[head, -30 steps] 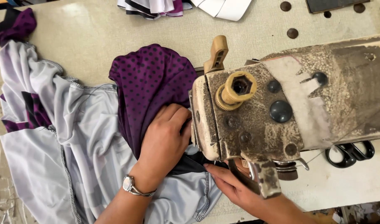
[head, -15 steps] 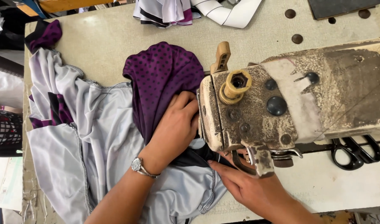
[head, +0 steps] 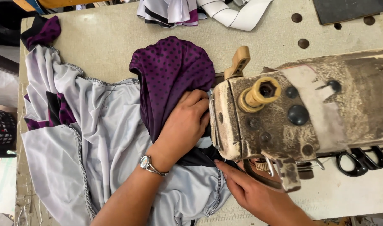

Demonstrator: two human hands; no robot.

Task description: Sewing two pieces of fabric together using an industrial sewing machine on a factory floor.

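Note:
A worn, beige sewing machine (head: 300, 113) fills the right side of the table. A light grey garment (head: 95, 142) with purple dotted parts (head: 170, 79) spreads to its left. My left hand (head: 185, 125), a watch on its wrist, presses flat on the purple and black fabric right beside the machine head. My right hand (head: 245, 190) lies at the near edge under the machine head, fingers on the grey fabric's hem. The needle area is hidden behind the machine head.
Black-handled scissors (head: 361, 161) lie on the table (head: 99, 37) to the right of the machine. More folded fabric pieces (head: 191, 10) sit at the far edge. A dark pad (head: 346, 9) rests far right. A purple cuff (head: 43, 31) lies far left.
The view has shifted so the machine and garment sit further right and lower. My left hand stays pressed on the fabric; my right hand has edged slightly closer to the machine's foot.

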